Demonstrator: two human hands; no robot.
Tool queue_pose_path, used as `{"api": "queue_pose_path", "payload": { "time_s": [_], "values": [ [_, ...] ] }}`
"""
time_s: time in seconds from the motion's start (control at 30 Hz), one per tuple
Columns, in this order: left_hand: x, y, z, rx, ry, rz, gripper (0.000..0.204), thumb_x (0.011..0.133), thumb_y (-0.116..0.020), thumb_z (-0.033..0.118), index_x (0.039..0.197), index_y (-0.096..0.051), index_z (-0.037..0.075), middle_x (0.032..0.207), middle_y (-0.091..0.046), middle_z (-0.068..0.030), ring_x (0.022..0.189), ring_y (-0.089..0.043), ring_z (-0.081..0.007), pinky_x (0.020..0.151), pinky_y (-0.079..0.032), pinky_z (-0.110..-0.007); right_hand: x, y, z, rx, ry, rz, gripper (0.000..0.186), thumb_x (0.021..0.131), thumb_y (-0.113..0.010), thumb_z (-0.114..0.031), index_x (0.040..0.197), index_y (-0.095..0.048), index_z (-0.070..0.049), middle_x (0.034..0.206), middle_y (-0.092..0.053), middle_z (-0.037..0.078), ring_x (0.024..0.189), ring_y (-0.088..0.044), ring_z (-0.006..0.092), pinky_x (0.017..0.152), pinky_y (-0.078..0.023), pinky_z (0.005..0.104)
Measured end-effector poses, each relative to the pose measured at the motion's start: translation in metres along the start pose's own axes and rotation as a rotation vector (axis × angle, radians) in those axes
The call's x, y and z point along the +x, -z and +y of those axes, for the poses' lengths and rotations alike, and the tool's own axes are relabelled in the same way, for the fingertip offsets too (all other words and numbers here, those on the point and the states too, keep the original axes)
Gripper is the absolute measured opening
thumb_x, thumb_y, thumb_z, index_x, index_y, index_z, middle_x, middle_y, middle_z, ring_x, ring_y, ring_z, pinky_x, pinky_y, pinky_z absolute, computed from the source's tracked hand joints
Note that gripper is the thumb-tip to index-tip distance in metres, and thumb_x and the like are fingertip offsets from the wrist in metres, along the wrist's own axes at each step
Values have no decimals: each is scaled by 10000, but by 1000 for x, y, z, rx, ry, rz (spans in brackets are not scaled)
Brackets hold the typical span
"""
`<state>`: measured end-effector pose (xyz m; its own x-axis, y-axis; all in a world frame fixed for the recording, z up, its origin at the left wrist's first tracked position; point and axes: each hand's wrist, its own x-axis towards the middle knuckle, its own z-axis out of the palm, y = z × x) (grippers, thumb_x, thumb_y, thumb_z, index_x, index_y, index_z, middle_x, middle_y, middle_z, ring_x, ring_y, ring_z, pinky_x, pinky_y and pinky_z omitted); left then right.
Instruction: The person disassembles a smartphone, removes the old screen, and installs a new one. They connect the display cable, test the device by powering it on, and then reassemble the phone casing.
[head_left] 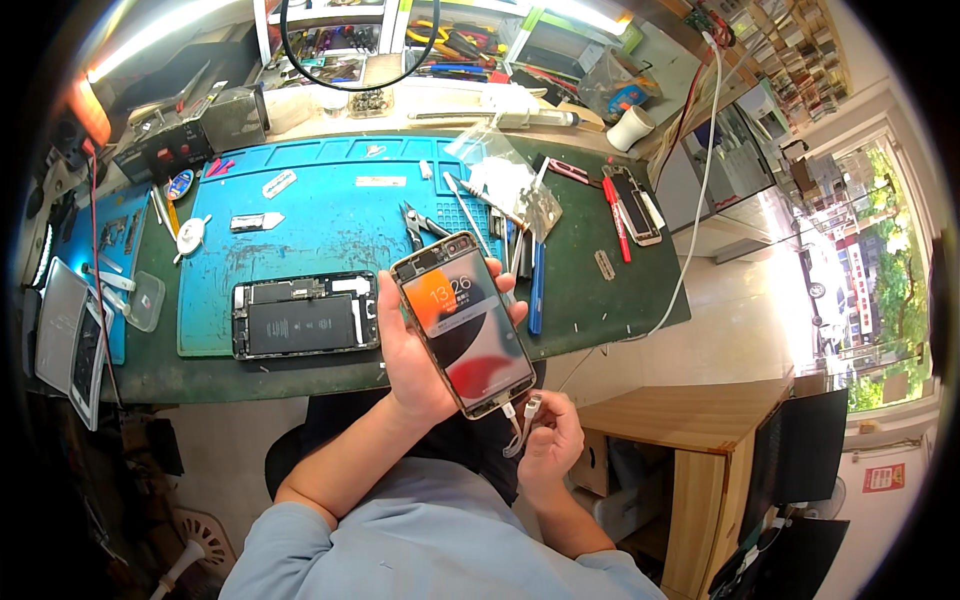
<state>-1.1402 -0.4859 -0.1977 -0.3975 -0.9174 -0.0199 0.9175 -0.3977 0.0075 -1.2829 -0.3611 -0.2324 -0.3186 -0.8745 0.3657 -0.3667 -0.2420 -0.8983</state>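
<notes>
My left hand (410, 365) is closed round a smartphone (467, 325) with its screen lit and its inner parts bare along the upper edge. A white charging cable (517, 435) runs from a plug at the phone's lower edge to my right hand (552, 437). Those right fingers are closed on the cable, near a connector that sticks up from them. To the left of the phone, an opened phone body (305, 314) with a black battery lies on the blue repair mat (330, 200). A pair of cutters (420, 226) rests just beyond the held phone.
Right of the mat lie a red marker (616, 220), a phone frame (634, 205) and a blue pen (536, 290). A clear plastic bag (510, 180) covers the mat's far right corner. A white cord (700, 200) hangs over the table's right side. A wooden cabinet (680, 415) stands lower right.
</notes>
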Motion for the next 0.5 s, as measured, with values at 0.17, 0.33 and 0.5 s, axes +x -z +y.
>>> {"api": "queue_pose_path", "payload": {
  "time_s": [0.17, 0.33, 0.5],
  "values": [
    [-1, -1, 0, -5, 15, 19, 942, 956, -324, 802, 1393, -504, -13, 1283, -620, -192, 1151, -639, -347, 1019, -526, -476, 8, 5, -1, 60, -30, 22, 767, 968, -542, -674, 1184, -623, 58, 925, -626, 73, 722, -572, 96, 615, -476, 223],
    [0, 1, 1, -26, 34, -10, 950, 950, -334, 809, 1395, -503, -13, 1284, -619, -195, 1154, -640, -348, 1015, -530, -479, 12, 7, -5, 61, -29, 0, 786, 972, -528, -676, 1231, -603, 63, 932, -628, 80, 732, -576, 91, 602, -507, 225],
    [0, 1, 1, -5, 43, -11, 964, 942, -337, 821, 1392, -502, -15, 1275, -619, -196, 1131, -653, -344, 999, -544, -470, 11, 8, 1, 102, -17, -20, 775, 984, -512, -669, 1237, -603, 57, 936, -631, 83, 727, -577, 100, 604, -502, 231]
  ]
}}
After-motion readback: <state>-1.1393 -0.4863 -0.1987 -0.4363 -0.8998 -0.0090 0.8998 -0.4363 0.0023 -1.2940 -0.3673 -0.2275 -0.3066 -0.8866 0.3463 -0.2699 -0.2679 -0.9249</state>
